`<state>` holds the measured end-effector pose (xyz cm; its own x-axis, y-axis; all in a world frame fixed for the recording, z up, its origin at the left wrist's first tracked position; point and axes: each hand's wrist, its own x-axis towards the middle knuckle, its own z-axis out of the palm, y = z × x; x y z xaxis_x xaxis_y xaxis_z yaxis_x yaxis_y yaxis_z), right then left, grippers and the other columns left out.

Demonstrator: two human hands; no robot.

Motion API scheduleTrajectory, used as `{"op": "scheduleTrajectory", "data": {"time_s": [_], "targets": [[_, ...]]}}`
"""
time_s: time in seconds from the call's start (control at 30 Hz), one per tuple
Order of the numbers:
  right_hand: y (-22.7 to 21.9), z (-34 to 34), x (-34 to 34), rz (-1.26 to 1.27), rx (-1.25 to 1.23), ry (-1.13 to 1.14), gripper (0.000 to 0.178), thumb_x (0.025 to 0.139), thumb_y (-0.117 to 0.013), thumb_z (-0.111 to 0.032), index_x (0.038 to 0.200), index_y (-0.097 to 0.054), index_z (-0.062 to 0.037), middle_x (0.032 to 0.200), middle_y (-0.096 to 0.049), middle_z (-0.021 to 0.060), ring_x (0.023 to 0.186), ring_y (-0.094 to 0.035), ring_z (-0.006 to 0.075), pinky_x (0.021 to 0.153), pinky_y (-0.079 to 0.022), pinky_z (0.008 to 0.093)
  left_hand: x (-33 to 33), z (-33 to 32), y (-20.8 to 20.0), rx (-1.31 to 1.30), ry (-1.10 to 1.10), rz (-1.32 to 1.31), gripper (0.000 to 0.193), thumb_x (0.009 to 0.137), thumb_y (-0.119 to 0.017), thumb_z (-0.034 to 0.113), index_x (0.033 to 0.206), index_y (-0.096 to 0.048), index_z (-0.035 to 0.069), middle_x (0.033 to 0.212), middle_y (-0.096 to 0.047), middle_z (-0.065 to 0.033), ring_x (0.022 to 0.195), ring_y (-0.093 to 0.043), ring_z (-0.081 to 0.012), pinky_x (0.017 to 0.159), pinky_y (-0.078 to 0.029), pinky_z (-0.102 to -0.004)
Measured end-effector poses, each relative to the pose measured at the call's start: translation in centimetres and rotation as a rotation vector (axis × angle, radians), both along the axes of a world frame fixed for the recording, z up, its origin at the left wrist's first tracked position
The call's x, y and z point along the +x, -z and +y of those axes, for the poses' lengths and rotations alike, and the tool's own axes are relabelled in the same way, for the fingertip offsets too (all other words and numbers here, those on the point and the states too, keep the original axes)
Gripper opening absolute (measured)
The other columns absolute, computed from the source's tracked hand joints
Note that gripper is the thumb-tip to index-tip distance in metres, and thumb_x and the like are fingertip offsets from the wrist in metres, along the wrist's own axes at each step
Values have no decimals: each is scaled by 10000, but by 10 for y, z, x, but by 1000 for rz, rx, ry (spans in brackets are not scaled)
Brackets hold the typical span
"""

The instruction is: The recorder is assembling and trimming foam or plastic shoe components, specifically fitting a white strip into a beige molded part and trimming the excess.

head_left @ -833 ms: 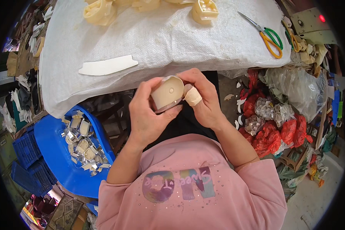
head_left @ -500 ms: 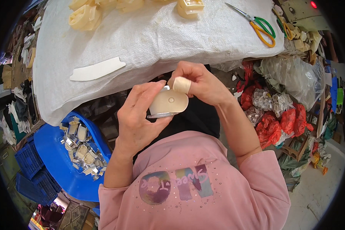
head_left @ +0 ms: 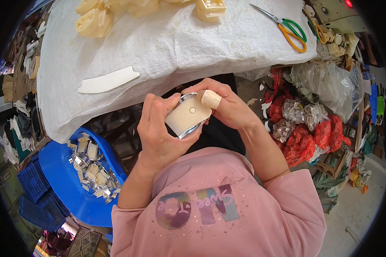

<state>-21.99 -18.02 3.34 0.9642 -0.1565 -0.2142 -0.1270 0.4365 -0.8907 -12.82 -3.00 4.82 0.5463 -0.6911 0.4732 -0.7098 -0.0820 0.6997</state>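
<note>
Over my lap, both hands hold a cream, round-ended piece (head_left: 185, 116) with a shiny silver edge and a small round stud on its face. My left hand (head_left: 156, 126) wraps the piece's left side, thumb below and fingers above. My right hand (head_left: 227, 103) grips its upper right end. A beige tape wrap (head_left: 211, 99) covers the right thumb, which presses by the rim. The right fingertips are hidden behind the piece. On the white sheet beyond lies a curved white strip (head_left: 109, 80), touched by neither hand.
White woven sheeting (head_left: 167, 47) covers the table ahead. Scissors (head_left: 287, 30) with green and orange handles lie at its far right. Cream moulded pieces (head_left: 94, 21) sit at the back. A blue basin (head_left: 68, 184) at left holds several silver-and-cream pieces. Red bags (head_left: 300, 145) lie at right.
The piece has tilted in my hands, its right end now higher and its silver lower edge slanting. My right hand has moved slightly right and down, gripping its end.
</note>
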Motion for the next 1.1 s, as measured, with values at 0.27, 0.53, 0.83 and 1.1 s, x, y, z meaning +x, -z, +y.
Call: {"op": "scheduleTrajectory", "data": {"time_s": [0.27,0.53,0.83,1.1], "targets": [[5,23,9,-32,-463,255,290,968,-470,-293,1017,-593,-34,893,-619,20,820,-573,104,713,-475,259,-14,-13,8,-6,-194,-154,560,509,-815,42,977,-512,-13,832,-494,-115,711,-540,-231,615,-456,-308],[9,29,6,-63,147,230,330,981,-436,-249,1209,-535,-32,1040,-590,66,932,-554,111,816,-453,262,-10,-12,8,-57,-265,-118,529,543,-820,65,959,-503,-7,822,-479,-127,694,-518,-273,598,-442,-348],[1,57,11,-120,-474,348,466,941,-461,-147,1367,-334,-9,1268,-450,145,1159,-463,215,988,-363,323,-6,-16,16,-43,-345,-278,521,569,-811,83,986,-518,-21,783,-462,-118,664,-511,-243,508,-453,-323],[7,38,7,-85,23,261,515,950,-512,-223,1398,-339,-37,1255,-473,83,1126,-478,181,968,-384,308,-4,-11,17,-24,-269,-149,602,525,-824,18,1080,-594,-16,867,-540,-109,766,-523,-246,655,-463,-324]]}}
